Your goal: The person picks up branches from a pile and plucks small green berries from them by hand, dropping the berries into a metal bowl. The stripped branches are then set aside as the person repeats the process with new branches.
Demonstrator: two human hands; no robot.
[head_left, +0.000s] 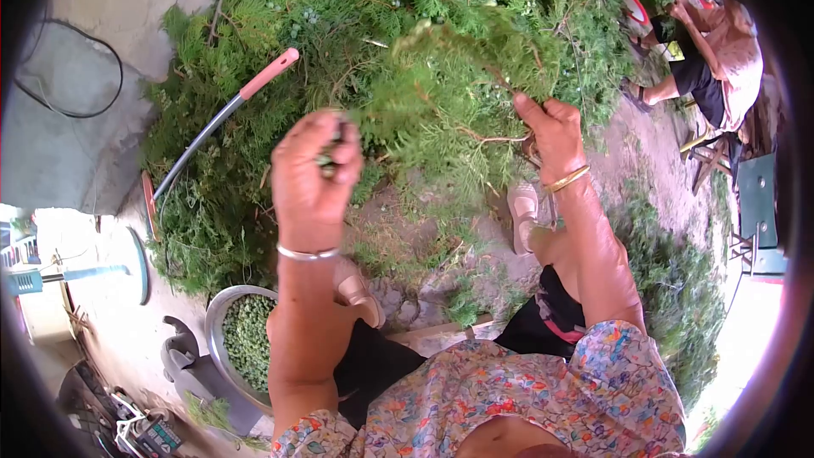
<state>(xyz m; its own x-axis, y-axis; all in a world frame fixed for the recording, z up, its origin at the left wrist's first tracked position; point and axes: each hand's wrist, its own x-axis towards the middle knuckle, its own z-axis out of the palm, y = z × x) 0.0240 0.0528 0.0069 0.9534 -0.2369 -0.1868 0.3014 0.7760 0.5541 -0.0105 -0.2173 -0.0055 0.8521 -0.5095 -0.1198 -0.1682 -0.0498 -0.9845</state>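
My right hand (553,131) is closed, its thumb and fingers pinching the woody stem of a leafy conifer branch (458,93). The branch spreads leftward from that grip and is partly blurred. My left hand (314,165), also blurred, is raised left of the branch with its fingers curled. Small green bits show between those fingers and look like cones. Below and left of this hand stands a metal basin (217,309) filled with small green cones (248,341), partly hidden by my left forearm.
A big heap of cut conifer branches (280,25) lies in front, more greenery (670,288) at right. A long tool with a pink handle (270,74) rests on the heap's left side. Another person (721,59) sits at upper right. A pedestal fan (127,267) lies at left.
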